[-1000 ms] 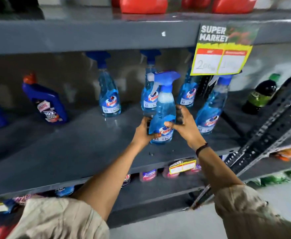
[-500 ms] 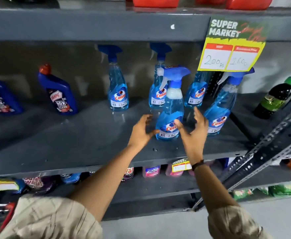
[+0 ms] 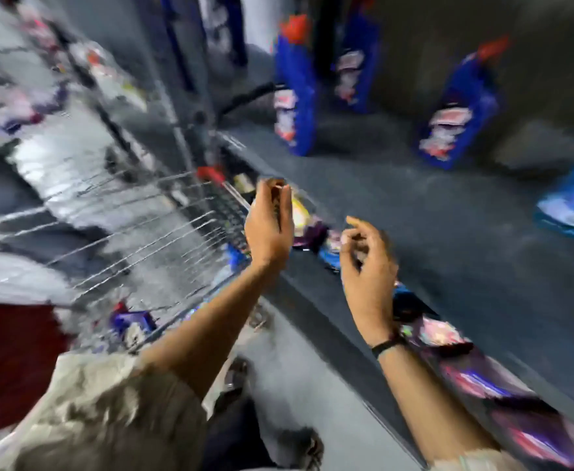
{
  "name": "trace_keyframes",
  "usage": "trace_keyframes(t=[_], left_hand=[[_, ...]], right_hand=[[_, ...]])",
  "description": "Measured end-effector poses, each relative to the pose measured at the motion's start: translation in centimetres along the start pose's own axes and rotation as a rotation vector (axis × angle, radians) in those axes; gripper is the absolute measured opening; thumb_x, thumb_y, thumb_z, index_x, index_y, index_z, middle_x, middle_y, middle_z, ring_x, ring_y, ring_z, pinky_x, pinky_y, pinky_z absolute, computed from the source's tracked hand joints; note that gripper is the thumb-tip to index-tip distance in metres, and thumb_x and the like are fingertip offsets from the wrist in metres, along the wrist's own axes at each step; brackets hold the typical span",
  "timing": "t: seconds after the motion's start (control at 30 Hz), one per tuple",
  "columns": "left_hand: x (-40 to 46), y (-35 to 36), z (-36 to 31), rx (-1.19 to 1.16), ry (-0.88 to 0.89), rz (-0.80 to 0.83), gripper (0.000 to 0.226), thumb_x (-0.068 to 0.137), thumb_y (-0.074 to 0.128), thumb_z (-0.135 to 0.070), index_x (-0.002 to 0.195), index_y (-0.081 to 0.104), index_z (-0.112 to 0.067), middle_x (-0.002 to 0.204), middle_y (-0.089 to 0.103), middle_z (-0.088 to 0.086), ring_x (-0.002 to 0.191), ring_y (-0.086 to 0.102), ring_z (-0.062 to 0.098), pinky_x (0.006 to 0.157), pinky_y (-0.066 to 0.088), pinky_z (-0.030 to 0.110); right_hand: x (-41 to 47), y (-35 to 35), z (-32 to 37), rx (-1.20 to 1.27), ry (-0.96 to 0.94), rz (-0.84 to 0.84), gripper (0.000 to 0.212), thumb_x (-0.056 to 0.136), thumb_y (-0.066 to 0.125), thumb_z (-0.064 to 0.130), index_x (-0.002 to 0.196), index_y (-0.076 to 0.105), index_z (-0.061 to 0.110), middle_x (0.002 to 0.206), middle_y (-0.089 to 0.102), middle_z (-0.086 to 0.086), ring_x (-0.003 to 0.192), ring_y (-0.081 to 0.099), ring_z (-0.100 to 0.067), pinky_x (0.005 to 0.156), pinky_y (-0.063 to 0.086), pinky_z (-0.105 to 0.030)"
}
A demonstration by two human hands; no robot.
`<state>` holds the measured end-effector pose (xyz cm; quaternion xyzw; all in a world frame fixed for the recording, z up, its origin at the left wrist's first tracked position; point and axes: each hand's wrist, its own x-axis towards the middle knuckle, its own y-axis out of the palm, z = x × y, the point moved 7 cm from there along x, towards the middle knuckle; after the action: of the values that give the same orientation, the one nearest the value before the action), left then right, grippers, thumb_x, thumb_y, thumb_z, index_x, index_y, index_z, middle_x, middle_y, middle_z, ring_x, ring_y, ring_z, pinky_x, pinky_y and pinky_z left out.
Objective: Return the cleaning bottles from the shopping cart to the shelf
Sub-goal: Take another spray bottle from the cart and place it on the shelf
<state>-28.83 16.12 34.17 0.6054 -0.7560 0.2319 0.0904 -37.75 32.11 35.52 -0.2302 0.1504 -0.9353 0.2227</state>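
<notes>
The view is heavily blurred. My left hand (image 3: pixel 268 229) is raised edge-on over the near corner of the wire shopping cart (image 3: pixel 136 229), fingers straight and nothing in it. My right hand (image 3: pixel 367 263) hovers at the front edge of the grey shelf (image 3: pixel 465 260), fingers loosely curled and empty. On the shelf stand dark blue bottles with red caps (image 3: pixel 295 96) (image 3: pixel 457 113). The base of a light blue spray bottle (image 3: pixel 571 205) shows at the right edge. A blue-and-white item (image 3: pixel 132 322) lies low in the cart.
The cart has a red corner piece (image 3: pixel 211 173) close to the shelf edge. Packets in purple and pink fill the lower shelf (image 3: pixel 482 379) under my right forearm. Another rack of goods (image 3: pixel 41 79) stands across the aisle at left. A red patch (image 3: pixel 14 351) shows at lower left.
Both hands have let go of the blue spray bottle, which stays on the shelf, and pulled back. My view has swung left and down, bringing the cart in.
</notes>
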Motion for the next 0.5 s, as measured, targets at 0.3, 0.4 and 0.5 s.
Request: trace_keyframes(t=[0.3, 0.4, 0.5], left_hand=[[3.7, -15.4, 27.5, 0.411, -0.635, 0.230, 0.024, 0.095, 0.042, -0.029, 0.106, 0.055, -0.012, 0.092, 0.073, 0.019, 0.088, 0.067, 0.034, 0.073, 0.051, 0.035], [-0.1, -16.5, 35.3, 0.437, -0.882, 0.463, 0.027, 0.094, 0.046, -0.023, 0.109, 0.057, -0.004, 0.105, 0.069, 0.025, 0.098, 0.064, 0.039, 0.083, 0.053, 0.046], [-3.7, -16.1, 40.6, 0.462, -1.040, 0.624, 0.029, 0.092, 0.048, -0.022, 0.110, 0.059, -0.002, 0.113, 0.065, 0.027, 0.104, 0.062, 0.039, 0.087, 0.050, 0.044]], right_hand=[[-3.5, 31.6, -3.0, 0.227, 0.662, 0.739, 0.015, 0.093, 0.045, -0.002, 0.094, 0.055, 0.009, 0.070, 0.049, -0.003, 0.059, 0.048, -0.009, 0.060, 0.041, -0.023], [-4.6, 37.3, -8.5, -0.024, 0.766, 0.822, 0.028, 0.094, 0.044, 0.004, 0.068, 0.044, 0.013, 0.057, 0.035, -0.003, 0.032, 0.035, -0.001, 0.047, 0.026, -0.021], [-6.0, 40.6, -13.6, -0.116, 0.946, 0.879, 0.017, 0.096, 0.042, 0.014, 0.080, 0.047, 0.015, 0.067, 0.038, 0.001, 0.054, 0.039, -0.007, 0.055, 0.033, -0.022]])
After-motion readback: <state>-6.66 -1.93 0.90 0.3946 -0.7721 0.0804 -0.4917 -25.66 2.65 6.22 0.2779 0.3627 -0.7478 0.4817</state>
